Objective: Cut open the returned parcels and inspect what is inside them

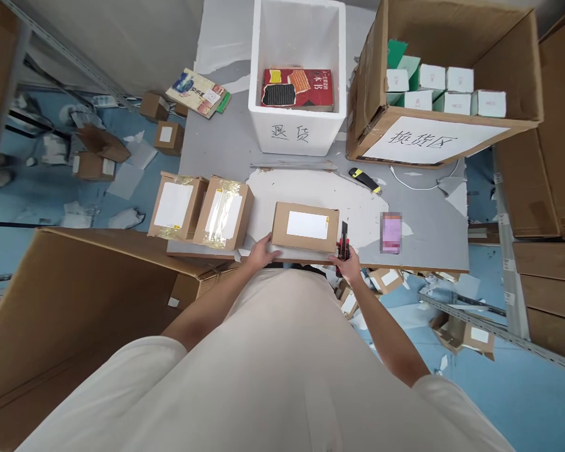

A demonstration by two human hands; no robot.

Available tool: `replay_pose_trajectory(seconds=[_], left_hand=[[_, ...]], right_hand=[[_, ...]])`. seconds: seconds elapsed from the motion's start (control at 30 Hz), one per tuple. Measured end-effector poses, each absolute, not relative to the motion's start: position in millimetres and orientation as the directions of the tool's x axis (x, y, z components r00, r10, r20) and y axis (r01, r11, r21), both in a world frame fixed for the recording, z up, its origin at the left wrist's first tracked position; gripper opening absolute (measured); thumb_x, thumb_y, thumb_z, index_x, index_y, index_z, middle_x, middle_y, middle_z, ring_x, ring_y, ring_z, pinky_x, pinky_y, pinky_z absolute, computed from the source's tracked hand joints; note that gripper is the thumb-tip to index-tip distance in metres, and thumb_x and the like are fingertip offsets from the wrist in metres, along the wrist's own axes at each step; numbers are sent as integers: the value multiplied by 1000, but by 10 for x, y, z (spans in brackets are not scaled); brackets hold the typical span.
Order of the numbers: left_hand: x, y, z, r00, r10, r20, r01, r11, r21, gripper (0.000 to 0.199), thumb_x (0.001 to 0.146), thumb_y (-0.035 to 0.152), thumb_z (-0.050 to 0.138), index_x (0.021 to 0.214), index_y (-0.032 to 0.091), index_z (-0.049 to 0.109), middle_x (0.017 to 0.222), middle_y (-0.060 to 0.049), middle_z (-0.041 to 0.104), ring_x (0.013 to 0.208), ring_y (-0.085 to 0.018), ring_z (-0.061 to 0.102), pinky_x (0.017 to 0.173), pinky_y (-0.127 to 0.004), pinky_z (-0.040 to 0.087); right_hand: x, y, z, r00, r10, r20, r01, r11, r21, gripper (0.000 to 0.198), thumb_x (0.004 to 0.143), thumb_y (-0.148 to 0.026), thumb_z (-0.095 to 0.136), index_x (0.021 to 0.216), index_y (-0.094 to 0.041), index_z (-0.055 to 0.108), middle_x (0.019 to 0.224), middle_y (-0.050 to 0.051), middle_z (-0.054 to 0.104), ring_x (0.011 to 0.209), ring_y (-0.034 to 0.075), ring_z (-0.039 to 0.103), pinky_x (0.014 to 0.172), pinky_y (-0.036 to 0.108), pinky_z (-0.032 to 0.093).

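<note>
A brown cardboard box [282,242] with a white label lies in front of me at the table's near edge. My left hand [262,252] touches its lower left corner, fingers along the side. In my right hand [349,265] is a red and black utility knife [343,247], its dark blade pointing up and away from me. That hand is by the box's lower right corner. Two more labelled boxes, one nearer the middle [246,216] and one farther left [196,210], stand on the left with clear tape over them.
A white foam box [297,130] holding red books and a large carton [456,160] holding white boxes stand at the back. A yellow and black cutter [365,179] and a phone-like pink object [390,233] lie right. Books [195,91] lie back left; an open carton [75,301] stands left.
</note>
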State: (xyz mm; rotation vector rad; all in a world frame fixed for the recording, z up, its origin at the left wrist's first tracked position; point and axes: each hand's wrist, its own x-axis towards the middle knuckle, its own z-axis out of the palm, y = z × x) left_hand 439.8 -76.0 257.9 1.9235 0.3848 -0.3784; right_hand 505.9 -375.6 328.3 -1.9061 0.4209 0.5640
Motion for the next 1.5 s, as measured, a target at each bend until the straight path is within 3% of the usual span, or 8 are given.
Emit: replay_pose_trajectory(seconds=[0.13,0.4,0.6,0.73,0.83,0.9,1.2,1.5], left_hand=[[4441,-838,2600,879,141,-455,476,-315,821,48,79,45,57,115,14,64,100,-8,71,93,-24,64,86,-37,51],[4867,-716,3142,901,321,-291,425,-524,738,51,89,57,41,75,16,67,72,-8,64,72,-20,59,74,-32,47],[5087,-912,3174,977,211,11,136,-669,731,48,87,48,54,121,14,58,128,-19,57,124,-32,50,104,-46,39],[5047,-1058,3081,991,-57,119,-125,-687,716,30,97,29,40,116,21,61,130,-13,60,131,-25,47,110,-50,34],[5022,-1081,3004,992,-61,114,-124,-689,714,31,98,27,37,115,21,63,128,-13,62,131,-24,48,110,-53,34],[5009,-1070,2972,991,-70,116,-132,-679,722,31,98,27,38,115,21,63,129,-13,62,131,-24,48,111,-54,34],[4997,-1055,2967,992,-47,114,-118,-645,755,32,99,31,37,112,22,64,126,-11,64,130,-23,49,111,-53,34],[5024,-1035,2931,995,-50,85,-97,-646,757,32,98,32,40,116,21,64,130,-13,61,132,-25,48,112,-53,32]], right_hand=[[5057,-3625,3282,840,-122,-529,-524,-439,-730,46,58,-49,76,88,-22,55,59,-7,55,54,14,52,52,29,47],[5834,-3451,3671,946,-106,-305,-287,-709,-644,38,68,-56,69,72,-22,51,60,-3,53,56,14,48,56,28,43],[6186,-3313,3762,967,-28,-253,-133,-903,-409,37,82,-57,53,88,-21,58,75,5,63,72,21,56,66,30,42],[6221,-3218,4015,946,266,-185,194,-922,-335,42,91,-45,40,119,-18,54,112,13,62,97,27,58,74,34,45],[6288,-3009,4192,676,659,-328,578,-751,-319,49,95,-34,34,143,-24,39,128,11,57,103,25,58,77,33,45],[6345,-2838,4228,464,762,-451,736,-615,-283,51,97,-29,33,148,-32,32,124,7,59,95,22,61,73,30,43],[6390,-2471,4188,311,740,-597,890,-447,-89,70,92,-10,36,151,-42,18,117,8,60,80,17,65,68,28,39],[6474,-3009,4384,412,596,-689,850,-523,55,71,86,-9,44,147,-42,32,113,12,64,74,21,67,65,32,39]])
